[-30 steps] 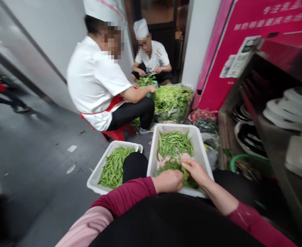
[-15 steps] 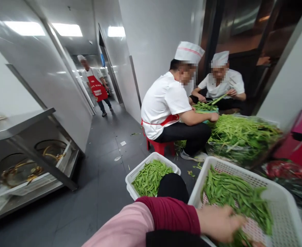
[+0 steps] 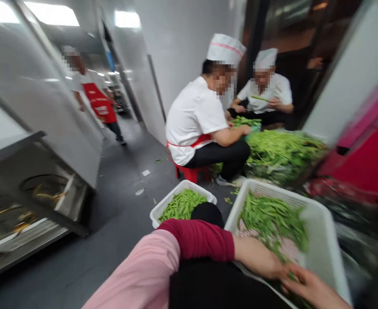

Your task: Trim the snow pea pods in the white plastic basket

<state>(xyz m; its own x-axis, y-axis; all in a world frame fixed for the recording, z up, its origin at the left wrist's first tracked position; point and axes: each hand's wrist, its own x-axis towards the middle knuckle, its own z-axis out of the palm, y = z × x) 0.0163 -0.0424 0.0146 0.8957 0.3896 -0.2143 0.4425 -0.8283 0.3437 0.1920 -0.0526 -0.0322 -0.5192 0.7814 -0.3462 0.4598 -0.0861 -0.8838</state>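
Observation:
My left hand (image 3: 269, 262) reaches from a maroon sleeve over the near side of a large white basket (image 3: 332, 244). Its fingers are blurred and meet my right hand (image 3: 308, 283), which comes in from the lower right. Between the fingers of my right hand is a bit of green bean (image 3: 292, 277). Long green beans (image 3: 272, 214) lie in the large basket, over its pink and white bottom. A smaller white basket (image 3: 155, 214) with shorter green pieces (image 3: 182, 205) stands to the left, beyond my knee.
Ahead, a person in white (image 3: 198, 116) sits on a red stool (image 3: 189, 173) beside a heap of greens (image 3: 282, 150). Another person (image 3: 266, 94) faces them. A person in a red apron (image 3: 99, 103) is in the corridor. A metal shelf (image 3: 11, 150) stands left.
My left hand has moved toward the basket's near edge, and my right hand has come into clearer view beside it. The view has shifted; the person in the red apron is closer.

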